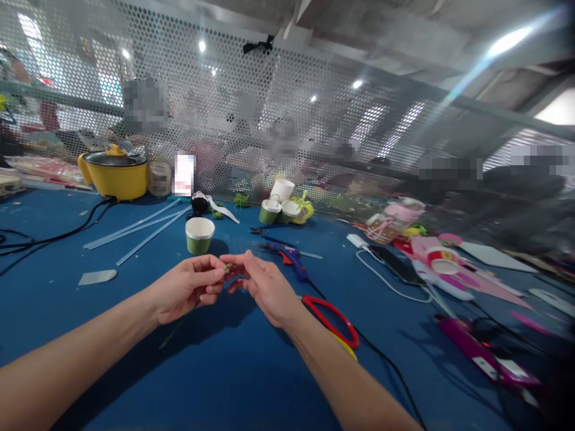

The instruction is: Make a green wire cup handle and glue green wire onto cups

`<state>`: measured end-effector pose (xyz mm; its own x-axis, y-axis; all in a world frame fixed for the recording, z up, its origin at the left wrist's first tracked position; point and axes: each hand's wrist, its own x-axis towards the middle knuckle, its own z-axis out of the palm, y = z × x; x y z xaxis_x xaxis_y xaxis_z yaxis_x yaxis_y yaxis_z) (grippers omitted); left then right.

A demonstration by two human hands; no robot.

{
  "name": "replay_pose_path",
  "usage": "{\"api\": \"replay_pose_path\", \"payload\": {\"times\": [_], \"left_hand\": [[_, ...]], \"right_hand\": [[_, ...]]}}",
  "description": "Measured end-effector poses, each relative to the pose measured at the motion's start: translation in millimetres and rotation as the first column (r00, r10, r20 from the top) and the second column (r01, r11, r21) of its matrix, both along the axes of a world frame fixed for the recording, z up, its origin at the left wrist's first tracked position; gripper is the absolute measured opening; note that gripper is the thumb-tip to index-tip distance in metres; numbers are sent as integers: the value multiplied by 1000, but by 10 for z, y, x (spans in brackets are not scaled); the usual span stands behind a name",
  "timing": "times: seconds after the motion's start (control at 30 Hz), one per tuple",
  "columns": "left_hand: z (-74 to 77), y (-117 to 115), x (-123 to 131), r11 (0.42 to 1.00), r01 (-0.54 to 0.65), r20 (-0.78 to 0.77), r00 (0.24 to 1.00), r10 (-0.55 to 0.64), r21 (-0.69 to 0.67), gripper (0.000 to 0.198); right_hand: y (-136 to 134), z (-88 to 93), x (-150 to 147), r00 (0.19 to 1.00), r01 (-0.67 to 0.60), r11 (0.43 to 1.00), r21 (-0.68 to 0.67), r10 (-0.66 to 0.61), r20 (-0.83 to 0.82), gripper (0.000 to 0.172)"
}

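Observation:
My left hand [191, 284] is closed in a pinch on a thin piece of green yarn [227, 267], with a loose strand hanging below the palm. My right hand [265, 284] meets it from the other side, its bent fingertips closed at the same small green piece. Just beyond the hands stands a small paper cup [199, 236], white inside with a green band around its lower part. A blue hot glue gun [290, 257] lies past my right hand. Red-handled scissors [335, 317] rest partly under my right forearm.
Clear glue sticks [148, 230] lie at the left, near a yellow electric pot [119, 173] and a jar [159, 179]. Pliers [269, 228] and more green-banded cups [270, 211] stand farther back. Phone [398, 263], cables and a purple power strip [480, 353] occupy the right.

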<state>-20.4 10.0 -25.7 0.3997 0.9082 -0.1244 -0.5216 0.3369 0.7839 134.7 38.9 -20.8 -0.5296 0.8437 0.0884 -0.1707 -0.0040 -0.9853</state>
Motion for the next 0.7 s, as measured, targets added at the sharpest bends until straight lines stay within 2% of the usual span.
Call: {"api": "replay_pose_path", "payload": {"times": [0.17, 0.47, 0.7], "left_hand": [[16, -20, 6, 1000, 10, 9, 1000, -10, -2, 12], [17, -18, 16, 1000, 2, 9, 1000, -2, -12, 15], [27, -7, 22, 1000, -6, 10, 1000, 6, -13, 16]], "right_hand": [[-24, 10, 20, 1000, 0, 999, 35, 0, 7, 35], [-12, -1, 33, 998, 53, 997, 60, -56, 37, 17], [-33, 22, 22, 995, 86, 995, 47, -88, 47, 15]]}}
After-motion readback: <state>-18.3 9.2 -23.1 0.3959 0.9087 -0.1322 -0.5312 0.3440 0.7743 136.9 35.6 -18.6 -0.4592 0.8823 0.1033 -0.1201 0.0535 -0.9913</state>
